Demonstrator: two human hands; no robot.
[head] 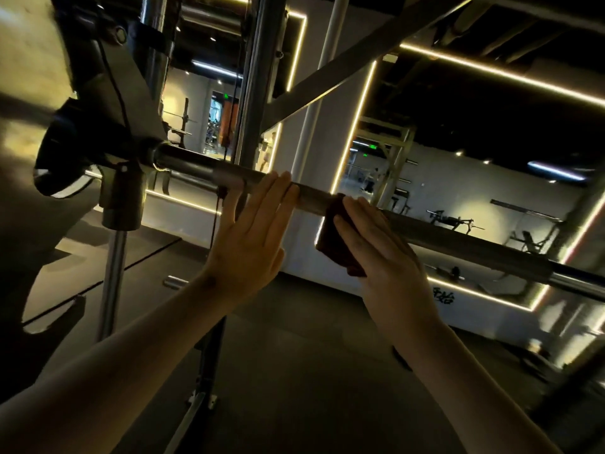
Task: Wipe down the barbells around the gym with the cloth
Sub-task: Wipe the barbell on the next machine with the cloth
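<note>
A steel barbell (458,244) runs across the view from the rack carriage at the left down to the right edge. My left hand (252,237) reaches up with straight fingers, its fingertips touching the bar near the middle. Just to its right, my right hand (383,247) presses a dark red cloth (334,231) against the bar; the fingers lie flat over the cloth. Part of the cloth hangs below the bar, under my palm.
The bar sits in a Smith-type rack with chrome guide posts (113,283) and a dark carriage (98,132) at the left. An angled frame beam (343,70) crosses overhead. Mirrored walls with light strips stand behind. Dark floor lies below.
</note>
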